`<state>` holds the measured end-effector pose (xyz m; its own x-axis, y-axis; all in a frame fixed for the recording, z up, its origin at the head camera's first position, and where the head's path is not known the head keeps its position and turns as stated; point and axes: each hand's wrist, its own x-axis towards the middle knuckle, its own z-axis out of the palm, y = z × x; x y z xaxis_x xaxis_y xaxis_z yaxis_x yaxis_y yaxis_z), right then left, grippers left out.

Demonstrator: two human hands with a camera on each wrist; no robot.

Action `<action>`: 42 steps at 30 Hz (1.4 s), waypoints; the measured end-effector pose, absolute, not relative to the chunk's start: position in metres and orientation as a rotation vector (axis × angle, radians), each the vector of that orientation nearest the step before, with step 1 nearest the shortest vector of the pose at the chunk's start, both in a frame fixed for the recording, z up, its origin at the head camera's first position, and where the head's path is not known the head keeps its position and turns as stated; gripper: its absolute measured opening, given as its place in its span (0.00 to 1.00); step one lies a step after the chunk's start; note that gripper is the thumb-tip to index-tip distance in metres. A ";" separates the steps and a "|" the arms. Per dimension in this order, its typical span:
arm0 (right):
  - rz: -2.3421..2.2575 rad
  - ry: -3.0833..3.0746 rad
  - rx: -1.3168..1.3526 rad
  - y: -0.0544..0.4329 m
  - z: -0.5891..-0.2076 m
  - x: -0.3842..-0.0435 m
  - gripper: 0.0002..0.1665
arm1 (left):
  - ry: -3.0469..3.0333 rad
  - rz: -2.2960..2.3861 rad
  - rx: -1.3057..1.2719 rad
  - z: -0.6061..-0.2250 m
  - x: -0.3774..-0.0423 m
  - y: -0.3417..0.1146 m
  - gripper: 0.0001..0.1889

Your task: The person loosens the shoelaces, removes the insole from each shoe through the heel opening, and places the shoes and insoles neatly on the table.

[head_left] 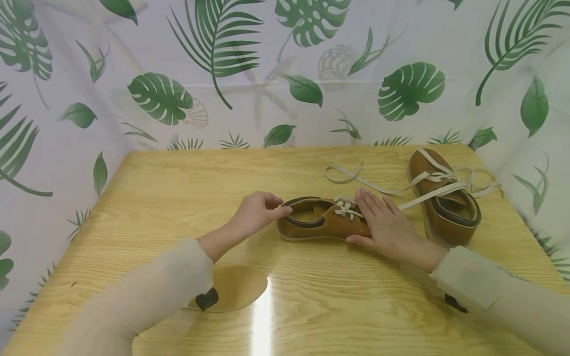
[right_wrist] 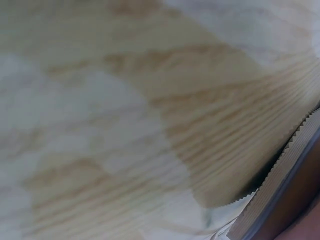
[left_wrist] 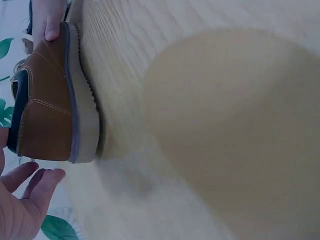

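A brown lace-up shoe (head_left: 338, 227) stands upright on the table, toe to the right and dark-rimmed opening to the left. At its heel my left hand (head_left: 256, 212) pinches the collar with thumb and forefinger; in the left wrist view, its other fingers (left_wrist: 44, 187) are loosely bent and apart from the heel. My right hand (head_left: 392, 232) lies over the toe, fingers extended across the top and thumb along the near side. A second brown shoe (head_left: 458, 232) stands to the right, with long cream laces (head_left: 383, 190) loose around it.
A flat tan insole-like piece (head_left: 240, 289) lies near the front left, partly hidden by the left sleeve (head_left: 169, 277). The wooden table (head_left: 178, 183) ends at a leaf-print cloth (head_left: 249, 118) behind and at the sides. A lace runs from the second shoe towards my right hand.
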<state>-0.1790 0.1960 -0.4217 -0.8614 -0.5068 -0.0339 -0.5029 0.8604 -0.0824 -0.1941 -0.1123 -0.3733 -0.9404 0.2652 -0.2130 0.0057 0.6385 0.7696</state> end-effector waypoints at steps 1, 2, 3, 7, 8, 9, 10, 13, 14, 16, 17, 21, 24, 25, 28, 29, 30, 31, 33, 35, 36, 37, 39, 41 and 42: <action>-0.107 2.979 -0.807 0.196 -0.422 -0.179 0.61 | 2.630 1.102 0.316 -0.370 -0.195 -0.112 0.24; -0.103 2.980 -0.806 0.196 -0.422 -0.179 0.61 | 2.685 1.024 0.408 -0.365 -0.195 -0.112 0.24; -0.097 2.983 -0.807 0.196 -0.422 -0.179 0.61 | 2.718 0.975 0.491 -0.361 -0.196 -0.111 0.23; -0.079 2.986 -0.816 0.196 -0.424 -0.181 0.61 | 2.805 0.859 0.724 -0.347 -0.197 -0.106 0.19; -0.075 2.985 -0.816 0.196 -0.424 -0.181 0.61 | 2.828 0.844 0.772 -0.345 -0.198 -0.104 0.18; -0.071 2.984 -0.815 0.196 -0.424 -0.181 0.61 | 2.857 0.823 0.821 -0.343 -0.197 -0.102 0.16; -0.069 2.982 -0.812 0.196 -0.424 -0.181 0.61 | 2.886 0.798 0.870 -0.341 -0.197 -0.100 0.15; -0.059 2.978 -0.807 0.197 -0.422 -0.180 0.60 | 2.939 0.707 0.995 -0.338 -0.197 -0.093 0.13; -0.060 2.977 -0.808 0.196 -0.421 -0.180 0.60 | 2.925 0.691 1.013 -0.337 -0.198 -0.090 0.13; -0.054 2.973 -0.811 0.196 -0.418 -0.180 0.60 | 2.852 0.697 0.998 -0.336 -0.198 -0.085 0.14; -0.053 2.967 -0.813 0.196 -0.417 -0.180 0.60 | 2.802 0.716 0.972 -0.336 -0.199 -0.083 0.15; -0.047 2.942 -0.815 0.195 -0.414 -0.179 0.60 | 2.644 0.716 0.883 -0.338 -0.202 -0.075 0.16; -0.042 2.927 -0.820 0.194 -0.414 -0.180 0.61 | 2.588 0.614 0.903 -0.339 -0.207 -0.071 0.14; -0.042 2.925 -0.822 0.194 -0.414 -0.180 0.61 | 2.572 0.585 0.913 -0.339 -0.210 -0.070 0.13; -0.031 2.911 -0.819 0.194 -0.413 -0.181 0.61 | 2.541 0.504 0.935 -0.339 -0.218 -0.065 0.11; -0.031 2.907 -0.816 0.194 -0.413 -0.181 0.61 | 2.536 0.487 0.934 -0.339 -0.220 -0.063 0.11; -0.031 2.904 -0.813 0.194 -0.413 -0.181 0.61 | 2.529 0.472 0.930 -0.339 -0.223 -0.061 0.10; -0.026 2.901 -0.811 0.194 -0.413 -0.181 0.61 | 2.531 0.443 0.933 -0.340 -0.225 -0.058 0.10; -0.013 2.894 -0.810 0.194 -0.413 -0.181 0.61 | 2.542 0.375 0.949 -0.340 -0.228 -0.055 0.09; 0.003 2.891 -0.816 0.193 -0.413 -0.182 0.61 | 2.549 0.327 0.950 -0.339 -0.230 -0.053 0.10; 0.011 2.888 -0.819 0.193 -0.412 -0.181 0.60 | 2.557 0.303 0.954 -0.340 -0.232 -0.052 0.11; 0.022 2.888 -0.824 0.193 -0.412 -0.181 0.60 | 2.560 0.285 0.957 -0.340 -0.234 -0.052 0.12; 0.035 2.887 -0.832 0.192 -0.411 -0.181 0.60 | 2.550 0.267 0.957 -0.339 -0.238 -0.051 0.14; 0.034 2.887 -0.831 0.191 -0.409 -0.180 0.60 | 2.525 0.240 0.968 -0.338 -0.242 -0.050 0.13; 0.033 2.887 -0.830 0.191 -0.408 -0.180 0.60 | 2.507 0.225 0.974 -0.337 -0.243 -0.049 0.11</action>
